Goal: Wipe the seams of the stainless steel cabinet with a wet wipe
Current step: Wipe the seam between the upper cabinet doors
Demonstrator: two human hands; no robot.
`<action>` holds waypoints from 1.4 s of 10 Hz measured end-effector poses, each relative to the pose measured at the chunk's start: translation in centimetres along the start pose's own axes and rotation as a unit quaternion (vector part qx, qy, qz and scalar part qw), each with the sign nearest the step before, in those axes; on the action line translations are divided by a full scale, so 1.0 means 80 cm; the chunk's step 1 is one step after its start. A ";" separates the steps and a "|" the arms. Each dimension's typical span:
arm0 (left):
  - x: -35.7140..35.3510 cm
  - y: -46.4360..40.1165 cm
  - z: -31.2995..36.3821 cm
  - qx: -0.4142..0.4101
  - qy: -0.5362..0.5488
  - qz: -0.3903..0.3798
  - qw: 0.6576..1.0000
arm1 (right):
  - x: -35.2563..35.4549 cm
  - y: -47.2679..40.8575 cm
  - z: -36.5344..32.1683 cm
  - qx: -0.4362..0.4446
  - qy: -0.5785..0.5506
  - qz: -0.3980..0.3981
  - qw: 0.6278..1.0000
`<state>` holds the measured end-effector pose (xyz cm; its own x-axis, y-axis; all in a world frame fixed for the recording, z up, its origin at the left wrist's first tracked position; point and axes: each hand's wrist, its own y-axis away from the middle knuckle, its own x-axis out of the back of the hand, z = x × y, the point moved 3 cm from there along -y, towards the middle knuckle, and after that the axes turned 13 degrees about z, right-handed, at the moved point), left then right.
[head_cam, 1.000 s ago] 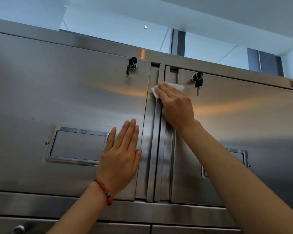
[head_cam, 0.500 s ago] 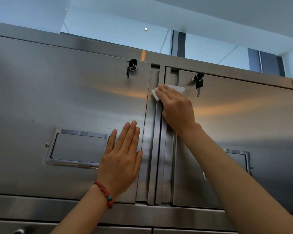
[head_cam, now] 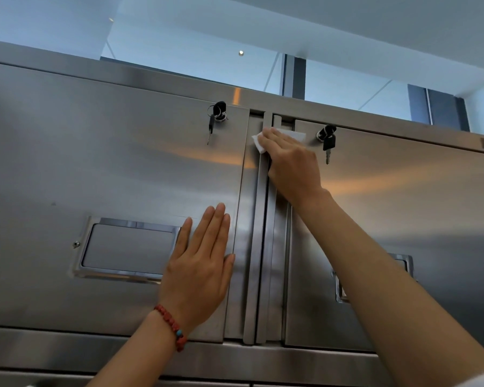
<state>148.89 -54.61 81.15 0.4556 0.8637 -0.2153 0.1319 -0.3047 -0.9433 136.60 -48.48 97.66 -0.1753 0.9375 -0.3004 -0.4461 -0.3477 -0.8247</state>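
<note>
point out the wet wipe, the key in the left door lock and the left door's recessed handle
wet wipe (head_cam: 257,143): head view, its white corner left of the fingers.
left door key (head_cam: 211,125): head view, its black head hanging below the lock.
recessed handle (head_cam: 129,248): head view, its flat inner panel.

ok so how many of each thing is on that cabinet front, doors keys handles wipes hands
doors: 2, left door and right door
key sets in locks: 2, left keys and right keys
recessed handles: 2, left handle, right handle partly hidden
wet wipe: 1
hands: 2, left hand, right hand
total: 9
</note>
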 end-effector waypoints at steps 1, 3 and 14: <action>0.001 -0.001 0.000 0.000 0.000 0.000 1.000 | 0.004 0.015 -0.005 0.023 -0.009 0.023 0.999; -0.001 0.000 0.000 0.001 0.002 0.000 1.000 | 0.000 0.000 0.000 0.018 -0.008 0.035 0.999; -0.002 0.001 -0.001 0.003 0.006 0.006 1.000 | -0.003 -0.006 0.000 -0.019 0.007 0.000 1.000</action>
<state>148.88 -54.82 81.09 0.4677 0.8553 -0.2229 0.1221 -0.3122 -0.9421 136.85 -48.57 98.15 -0.1631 0.9380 -0.3058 -0.4122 -0.3464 -0.8427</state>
